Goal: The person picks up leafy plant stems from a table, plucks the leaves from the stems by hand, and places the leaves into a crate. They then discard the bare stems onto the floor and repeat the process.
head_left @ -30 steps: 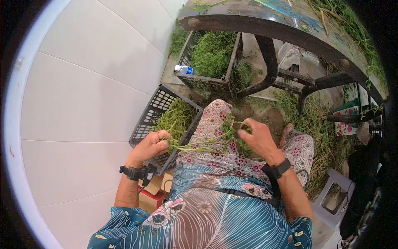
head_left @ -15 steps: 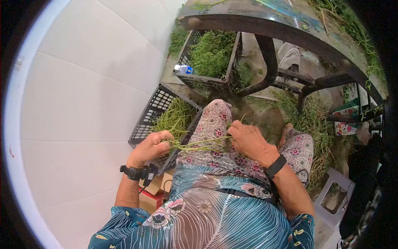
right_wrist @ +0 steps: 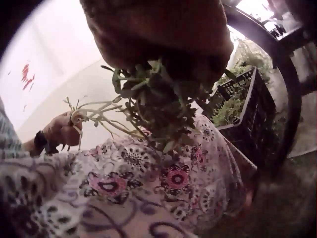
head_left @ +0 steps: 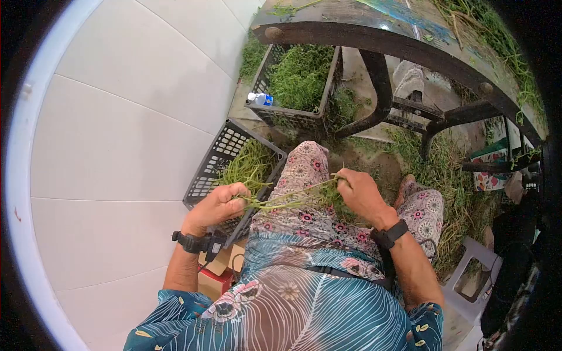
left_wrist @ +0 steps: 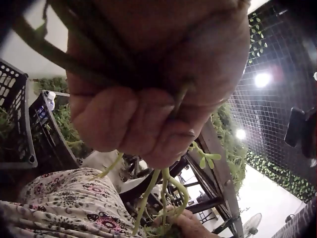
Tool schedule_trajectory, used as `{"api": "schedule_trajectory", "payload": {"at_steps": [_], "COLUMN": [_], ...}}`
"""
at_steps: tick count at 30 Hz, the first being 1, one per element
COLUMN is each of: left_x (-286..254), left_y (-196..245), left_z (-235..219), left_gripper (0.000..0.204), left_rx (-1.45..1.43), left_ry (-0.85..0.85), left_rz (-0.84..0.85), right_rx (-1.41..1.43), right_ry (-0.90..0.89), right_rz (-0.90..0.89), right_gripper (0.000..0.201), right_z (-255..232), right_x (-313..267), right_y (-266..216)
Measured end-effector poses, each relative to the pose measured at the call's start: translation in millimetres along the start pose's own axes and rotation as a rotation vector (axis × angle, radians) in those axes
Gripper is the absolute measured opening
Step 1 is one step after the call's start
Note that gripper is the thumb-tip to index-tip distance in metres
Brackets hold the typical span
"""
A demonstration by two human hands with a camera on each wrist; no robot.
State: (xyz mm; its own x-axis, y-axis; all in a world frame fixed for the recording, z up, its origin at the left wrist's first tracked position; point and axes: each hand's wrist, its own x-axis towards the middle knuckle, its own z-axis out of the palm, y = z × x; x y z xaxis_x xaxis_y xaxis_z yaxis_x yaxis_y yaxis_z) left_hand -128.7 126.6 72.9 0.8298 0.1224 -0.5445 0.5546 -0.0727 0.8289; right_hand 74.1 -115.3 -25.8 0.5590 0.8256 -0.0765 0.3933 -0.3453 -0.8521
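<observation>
My left hand [head_left: 216,206] grips a few long, pale green plant stems [head_left: 287,205] over the near crate. In the left wrist view its fingers [left_wrist: 119,116] are curled round them, and the stems hang out below. Across my lap the stems stretch to my right hand [head_left: 367,199], which pinches their far end between thumb and fingers. Small green leaves [right_wrist: 158,106] bunch under that hand in the right wrist view. Beneath my left hand, a black plastic crate [head_left: 202,172] holds a heap of similar stems [head_left: 249,164].
A second black crate [head_left: 293,114] is full of leafy greens [head_left: 301,76], with a small bottle [head_left: 260,99] at its corner. The table [head_left: 363,38] arches over the back right. Loose stems [head_left: 451,205] litter the floor near a grey plastic stool [head_left: 459,275].
My right hand moved in toward the left along the stems, then back out to the right, drawing one stem taut. The left hand stayed nearly in place, still gripping the stems.
</observation>
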Motion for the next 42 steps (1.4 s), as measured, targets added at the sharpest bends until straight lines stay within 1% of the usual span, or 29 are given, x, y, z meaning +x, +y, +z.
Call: {"api": "schedule_trajectory", "payload": {"at_steps": [2, 5, 8, 9, 11, 14, 17, 20, 21, 24, 27, 29, 30, 33, 36, 39, 42], "left_x": [2.7, -1.2, -10.2, -13.4, -11.2, -8.9, -7.5, -9.5, -10.5, -11.5, -12.0, -11.1, -10.5, -7.6, -6.7, -5.9, -4.7], "left_y": [2.8, -1.0, -12.2, -6.1, -12.6, -12.4, -14.1, -11.5, -10.2, -11.7, -8.7, -10.1, -10.8, -8.4, -2.8, -3.3, -4.5], "left_z": [1.6, -2.0, -18.0, -16.2, -17.3, -16.0, -16.5, -15.4, -15.0, -17.6, -15.5, -15.3, -15.0, -11.2, -9.1, -10.8, -10.8], "left_gripper": [0.012, 0.012, 0.013, 0.013, 0.013, 0.013, 0.013, 0.013, 0.013, 0.012, 0.009, 0.009, 0.009, 0.009, 0.008, 0.007, 0.008], "left_rx": [-0.033, -0.091, -0.12, -0.112, -0.133, -0.087, -0.085, -0.141, -0.163, -0.181, -0.167, -0.163, -0.162, -0.187, -0.188, -0.145, -0.147], "left_ry": [-0.023, 0.054, 0.124, 0.168, 0.163, 0.156, 0.145, 0.168, 0.182, 0.178, 0.195, 0.189, 0.186, 0.144, 0.15, 0.149, 0.163], "left_rz": [-0.005, 0.027, 0.013, -0.046, -0.043, -0.07, -0.084, -0.061, -0.05, -0.034, -0.032, -0.025, -0.022, 0.007, -0.001, 0.004, 0.011], "right_rx": [0.168, 0.212, 0.49, 0.435, 0.322, 0.11, 0.059, -0.063, -0.135, -0.155, -0.121, -0.085, -0.067, -0.114, -0.103, -0.213, -0.22], "right_ry": [0.012, 0.11, 0.293, 0.272, 0.234, -0.017, -0.2, -0.19, -0.2, -0.196, -0.155, -0.093, -0.062, -0.009, -0.098, -0.226, -0.269], "right_rz": [0.097, 0.25, 0.533, 0.454, 0.291, 0.146, 0.042, -0.174, -0.208, -0.227, -0.301, -0.3, -0.3, -0.203, -0.123, -0.223, -0.301], "right_gripper": [0.022, 0.025, 0.025, 0.025, 0.026, 0.025, 0.024, 0.023, 0.024, 0.023, 0.022, 0.021, 0.02, 0.018, 0.016, 0.019, 0.022], "right_z": [2.7, -2.1, -30.8, -33.5, -39.5, -31.7, -7.9, 20.2, 25.4, 30.7, 28.1, 26.2, 25.2, 18.9, 16.1, 13.3, 6.8], "right_x": [3.4, 7.0, 1.5, 0.1, -0.6, -2.3, -4.0, -4.4, -4.1, -4.6, -4.9, -4.3, -4.0, -5.2, -6.3, -9.6, -10.5], "right_y": [7.4, 38.6, 42.9, 42.2, 39.9, 15.9, -7.1, -3.4, -3.7, -6.0, -6.6, -5.1, -4.8, -10.7, -12.0, -7.2, -4.7]}}
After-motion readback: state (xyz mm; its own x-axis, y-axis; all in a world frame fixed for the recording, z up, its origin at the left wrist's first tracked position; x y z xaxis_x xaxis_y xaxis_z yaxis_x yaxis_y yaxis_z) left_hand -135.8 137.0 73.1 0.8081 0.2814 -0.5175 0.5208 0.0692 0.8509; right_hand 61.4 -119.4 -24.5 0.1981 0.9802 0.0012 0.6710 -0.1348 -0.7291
